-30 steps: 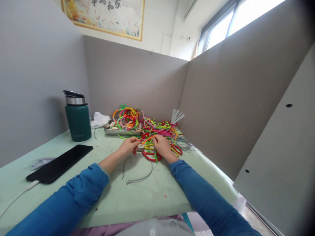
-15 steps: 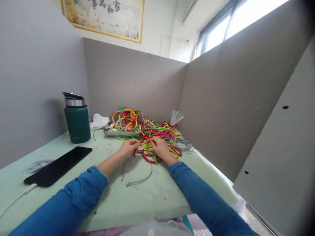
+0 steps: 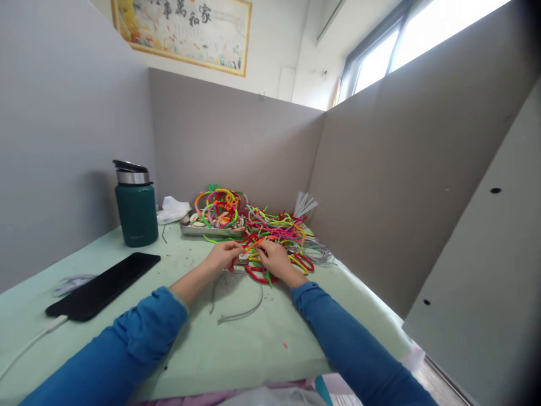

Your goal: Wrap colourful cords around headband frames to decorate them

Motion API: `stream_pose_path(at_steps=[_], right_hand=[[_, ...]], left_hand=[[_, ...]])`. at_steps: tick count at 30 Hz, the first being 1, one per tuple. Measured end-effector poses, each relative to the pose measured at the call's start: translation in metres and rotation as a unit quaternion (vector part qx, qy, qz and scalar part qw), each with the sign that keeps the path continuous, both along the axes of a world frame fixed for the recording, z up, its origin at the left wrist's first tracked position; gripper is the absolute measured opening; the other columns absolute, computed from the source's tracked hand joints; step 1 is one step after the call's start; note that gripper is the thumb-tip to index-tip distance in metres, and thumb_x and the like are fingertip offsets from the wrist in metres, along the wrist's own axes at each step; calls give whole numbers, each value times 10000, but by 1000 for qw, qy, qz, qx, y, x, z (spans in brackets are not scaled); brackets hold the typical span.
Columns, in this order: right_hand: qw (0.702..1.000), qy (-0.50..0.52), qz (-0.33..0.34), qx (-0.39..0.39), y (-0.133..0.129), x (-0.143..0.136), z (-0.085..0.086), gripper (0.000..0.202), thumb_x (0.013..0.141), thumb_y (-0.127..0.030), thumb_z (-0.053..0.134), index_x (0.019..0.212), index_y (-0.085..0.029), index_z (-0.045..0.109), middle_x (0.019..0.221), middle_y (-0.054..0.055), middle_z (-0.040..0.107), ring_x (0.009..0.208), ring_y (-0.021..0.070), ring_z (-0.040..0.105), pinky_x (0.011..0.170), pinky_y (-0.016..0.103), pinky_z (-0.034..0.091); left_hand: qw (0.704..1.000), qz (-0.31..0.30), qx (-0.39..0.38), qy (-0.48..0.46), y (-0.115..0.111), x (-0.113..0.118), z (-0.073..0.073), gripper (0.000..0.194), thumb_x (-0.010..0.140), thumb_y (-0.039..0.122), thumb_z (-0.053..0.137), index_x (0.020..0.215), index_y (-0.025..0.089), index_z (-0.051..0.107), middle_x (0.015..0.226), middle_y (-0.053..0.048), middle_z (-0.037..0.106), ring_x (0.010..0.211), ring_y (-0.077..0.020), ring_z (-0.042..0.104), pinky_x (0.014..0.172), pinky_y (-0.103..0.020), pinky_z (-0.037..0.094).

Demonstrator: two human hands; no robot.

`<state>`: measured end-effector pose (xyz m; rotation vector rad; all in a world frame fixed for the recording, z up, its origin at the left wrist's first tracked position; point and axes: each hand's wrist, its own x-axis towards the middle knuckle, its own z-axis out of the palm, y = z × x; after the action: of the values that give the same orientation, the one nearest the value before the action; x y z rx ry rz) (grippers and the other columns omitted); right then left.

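Note:
Between my two hands runs an orange fuzzy stem (image 3: 252, 246). My left hand (image 3: 225, 256) is closed in a pinch at its left end, and my right hand (image 3: 274, 257) pinches it farther right. Just below my hands, a thin grey wire hoop (image 3: 253, 309) lies on the green tablecloth (image 3: 236, 355). Red looped stems (image 3: 257, 275) rest beside my right hand. Behind both hands spreads a tangled pile of coloured stems (image 3: 276, 225). A small metal piece (image 3: 242, 261) shows between the hands, partly hidden.
At the back, a metal tray (image 3: 211, 232) holds shells and colourful hoops. On the left are a green bottle (image 3: 137, 215), a black phone (image 3: 103, 285) with a white cable, and crumpled tissue (image 3: 174, 210). Grey wires (image 3: 323, 256) lie right of the pile. Grey partitions surround the table.
My right hand has moved slightly left, closer to my left hand along the orange stem. The whole view has shifted a little.

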<state>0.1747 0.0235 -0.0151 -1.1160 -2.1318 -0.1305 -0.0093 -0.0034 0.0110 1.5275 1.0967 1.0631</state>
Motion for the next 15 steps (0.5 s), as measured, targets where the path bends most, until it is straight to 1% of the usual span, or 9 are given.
stream_pose_path(at_steps=[4, 6, 8, 11, 13, 15], right_hand=[[1000, 3, 1, 4, -2, -1, 2, 168, 846, -213, 462, 841, -181, 627, 822, 39, 642, 756, 138, 554, 672, 229, 369], [1000, 12, 18, 6, -5, -2, 5, 169, 848, -208, 462, 851, -176, 628, 837, 41, 642, 765, 136, 553, 683, 230, 371], [999, 24, 48, 2, -9, -5, 7, 177, 856, -208, 453, 871, -172, 626, 851, 41, 641, 774, 131, 551, 699, 228, 374], [995, 33, 89, -12, -15, -9, 11, 191, 869, -231, 441, 896, -171, 620, 856, 41, 634, 778, 128, 547, 712, 228, 373], [994, 34, 99, -18, -18, -11, 12, 189, 869, -248, 442, 901, -168, 610, 839, 39, 623, 753, 125, 534, 695, 226, 366], [995, 34, 95, -19, -19, -12, 12, 177, 864, -256, 445, 871, -164, 595, 787, 29, 599, 699, 119, 506, 656, 220, 350]], left_hand=[[1000, 0, -3, -6, 0, -1, 0, 270, 646, 407, 598, 709, 147, 563, 400, 69, 443, 332, -52, 325, 377, -210, 387], [1000, 1, -1, -5, 0, -1, 0, 279, 641, 417, 603, 704, 147, 567, 410, 67, 449, 332, -51, 327, 374, -205, 373], [1000, 9, 0, 3, 0, -1, 0, 288, 637, 424, 604, 700, 145, 569, 459, 50, 499, 334, -46, 328, 363, -198, 343], [1000, 18, 8, 23, -2, 0, 1, 308, 639, 440, 600, 711, 142, 573, 587, 12, 596, 339, -37, 324, 342, -190, 268], [999, 12, 17, 32, -3, 1, 1, 321, 640, 450, 601, 721, 140, 581, 625, 4, 619, 346, -34, 327, 349, -191, 231], [999, 1, 23, 32, -4, 2, 1, 328, 640, 452, 606, 730, 137, 589, 616, 7, 618, 357, -35, 340, 364, -192, 224]])
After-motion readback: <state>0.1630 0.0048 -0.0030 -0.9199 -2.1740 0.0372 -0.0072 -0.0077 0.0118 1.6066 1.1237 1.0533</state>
